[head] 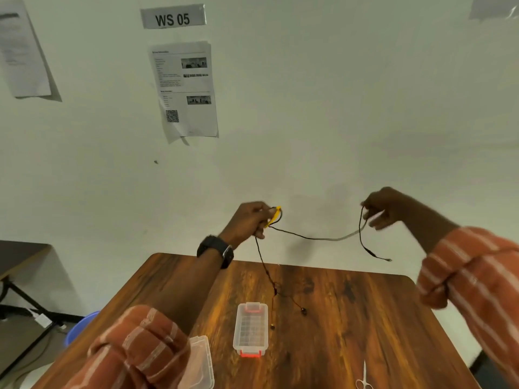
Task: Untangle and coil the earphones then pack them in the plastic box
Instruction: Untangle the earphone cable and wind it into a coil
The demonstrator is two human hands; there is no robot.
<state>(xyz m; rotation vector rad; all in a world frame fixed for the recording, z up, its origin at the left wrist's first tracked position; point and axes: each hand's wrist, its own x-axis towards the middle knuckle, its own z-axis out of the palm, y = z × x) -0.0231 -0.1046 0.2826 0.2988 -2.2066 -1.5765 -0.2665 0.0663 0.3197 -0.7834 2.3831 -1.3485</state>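
Both hands are raised above the far edge of the wooden table (365, 318). My left hand (251, 220) is shut on the black earphones (309, 237) together with a small yellow piece (273, 216). My right hand (384, 207) pinches the cable further along, so a slack span hangs between the hands. The plug end (382, 258) dangles below my right hand. From my left hand the split part drops to the table, where two earbuds (303, 311) lie. The clear plastic box (250, 329) with red clips sits mid-table, its lid closed.
A second clear plastic container (200, 363) lies at the near left, partly under my left sleeve. Small scissors (364, 379) rest at the near right edge. A blue tub (81, 324) stands on the floor left of the table. Papers hang on the wall behind.
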